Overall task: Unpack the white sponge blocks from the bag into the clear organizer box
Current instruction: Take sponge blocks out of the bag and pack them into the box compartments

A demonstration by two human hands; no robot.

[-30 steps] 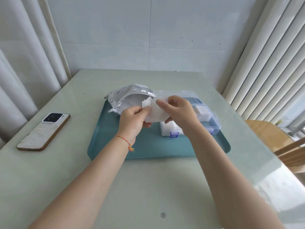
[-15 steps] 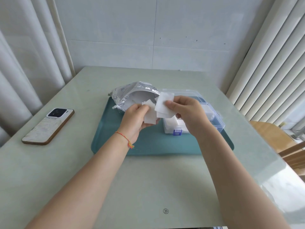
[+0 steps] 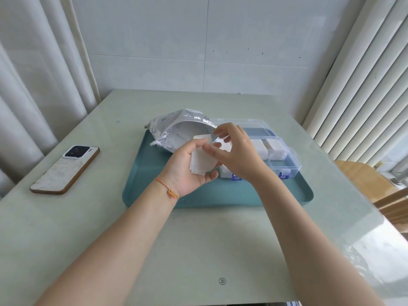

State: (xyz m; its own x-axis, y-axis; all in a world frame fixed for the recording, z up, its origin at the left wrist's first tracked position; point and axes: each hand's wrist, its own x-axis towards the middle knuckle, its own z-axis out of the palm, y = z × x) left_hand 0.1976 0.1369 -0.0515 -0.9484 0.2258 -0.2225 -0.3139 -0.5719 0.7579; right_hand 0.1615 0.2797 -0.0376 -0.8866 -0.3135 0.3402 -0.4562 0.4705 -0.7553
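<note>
I see my left hand (image 3: 187,171) palm-up over the teal tray (image 3: 150,184), cradling a stack of white sponge blocks (image 3: 202,159); my right hand (image 3: 234,151) pinches one off it. One foil bag (image 3: 176,129), one clear organizer box (image 3: 284,164), one phone (image 3: 66,168) on the pale green table (image 3: 198,239).

Soft daylight from the right glares on the table (image 3: 364,246); wide-angle bending at edges, sharp focus.

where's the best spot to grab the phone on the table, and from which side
Take the phone across its two long edges near the middle, coming down from above. It lies flat, camera side up, on the table left of the tray, with nothing crowding its sides.
</note>
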